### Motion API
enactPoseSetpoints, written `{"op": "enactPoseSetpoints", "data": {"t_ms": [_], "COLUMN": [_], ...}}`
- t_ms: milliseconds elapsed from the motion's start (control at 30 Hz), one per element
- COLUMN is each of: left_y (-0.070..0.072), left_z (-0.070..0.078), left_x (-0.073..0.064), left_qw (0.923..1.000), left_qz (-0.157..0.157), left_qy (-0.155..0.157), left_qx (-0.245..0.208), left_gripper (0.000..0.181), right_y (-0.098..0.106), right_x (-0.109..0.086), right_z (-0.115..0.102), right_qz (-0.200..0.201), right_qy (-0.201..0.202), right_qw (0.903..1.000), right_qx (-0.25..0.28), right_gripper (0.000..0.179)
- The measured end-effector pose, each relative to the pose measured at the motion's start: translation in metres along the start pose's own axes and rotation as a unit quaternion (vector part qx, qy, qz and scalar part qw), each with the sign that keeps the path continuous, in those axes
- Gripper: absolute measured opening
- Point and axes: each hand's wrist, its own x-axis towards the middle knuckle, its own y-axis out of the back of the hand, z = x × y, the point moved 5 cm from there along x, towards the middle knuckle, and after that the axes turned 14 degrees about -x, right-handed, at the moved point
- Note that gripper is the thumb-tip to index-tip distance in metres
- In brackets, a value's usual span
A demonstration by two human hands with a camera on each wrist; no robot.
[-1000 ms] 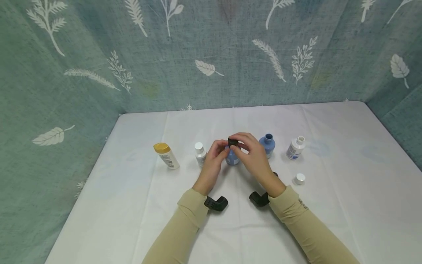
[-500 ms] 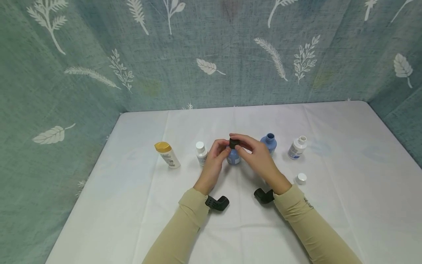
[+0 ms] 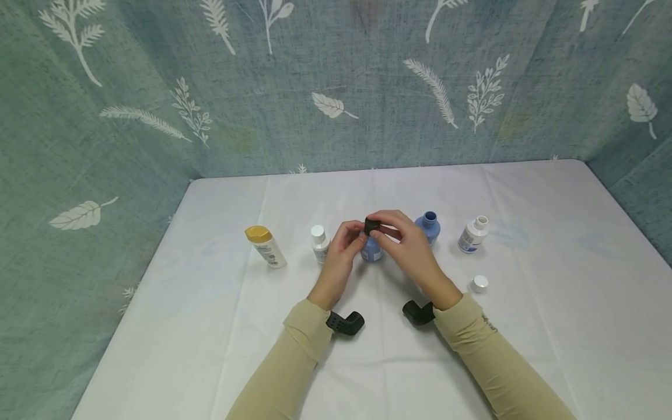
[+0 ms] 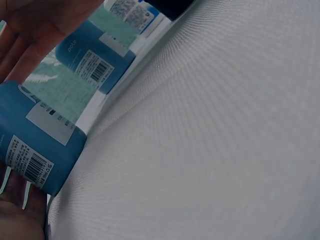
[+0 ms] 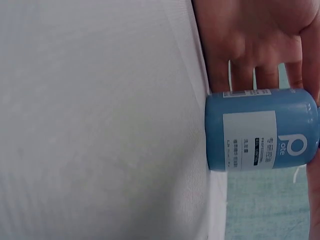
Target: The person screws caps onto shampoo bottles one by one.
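Note:
In the head view a blue bottle [image 3: 371,252] stands upright on the white tablecloth between the two hands. My left hand [image 3: 338,256] holds it near its shoulder from the left. With thumb and fingers, my right hand [image 3: 408,245] pinches a black cap [image 3: 371,226] at the top of that bottle; the fingers hide where cap and neck meet. The right wrist view shows the labelled front of the blue bottle [image 5: 262,131], with the left hand [image 5: 255,40] alongside it. In the left wrist view the blue bottle [image 4: 40,135] has its base on the cloth.
Right of the hands stand a second blue bottle [image 3: 429,228] and a white bottle [image 3: 472,235], both uncapped. A white cap [image 3: 479,284] lies nearer. To the left are a white-capped bottle [image 3: 320,245] and a yellow-capped bottle [image 3: 266,248]. A patterned curtain [image 3: 336,140] hangs behind.
My right wrist has shifted slightly to the right, and its fingers have changed position round the black cap. The left hand and the bottle stay in about the same place.

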Motion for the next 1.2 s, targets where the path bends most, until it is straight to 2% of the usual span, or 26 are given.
{"op": "enactPoseSetpoints", "data": {"t_ms": [167,300,467,633,800,1033,1200], "left_y": [0.005,0.010,0.012,0.011,0.009,0.001,0.007], "left_z": [-0.008,-0.017,-0.020,-0.019,-0.015,-0.001,-0.011], "left_x": [0.004,0.008,0.009,0.008,0.007,0.001,0.006], "left_qw": [1.0000,1.0000,0.9999,0.9999,1.0000,0.9999,0.9999], "left_qz": [0.002,0.006,0.007,0.006,0.002,0.001,0.006], "left_qy": [0.004,0.001,-0.004,-0.005,-0.002,0.009,0.005], "left_qx": [-0.003,0.002,0.009,0.007,0.004,0.010,0.007], "left_gripper": [0.021,0.022,0.024,0.023,0.023,0.022,0.022], "right_y": [0.005,0.006,0.005,0.005,0.005,0.004,0.005], "right_x": [-0.001,-0.001,0.000,-0.001,-0.001,0.000,0.000], "right_z": [-0.014,-0.015,-0.014,-0.013,-0.013,-0.012,-0.012], "right_qz": [-0.005,-0.010,-0.011,-0.016,-0.016,-0.016,-0.016], "right_qy": [-0.001,-0.009,-0.015,-0.028,-0.015,-0.012,-0.011], "right_qw": [1.0000,0.9999,0.9998,0.9995,0.9997,0.9997,0.9998], "right_qx": [-0.001,-0.005,-0.003,-0.007,0.006,0.013,0.007], "right_gripper": [0.027,0.029,0.030,0.030,0.030,0.029,0.028]}}
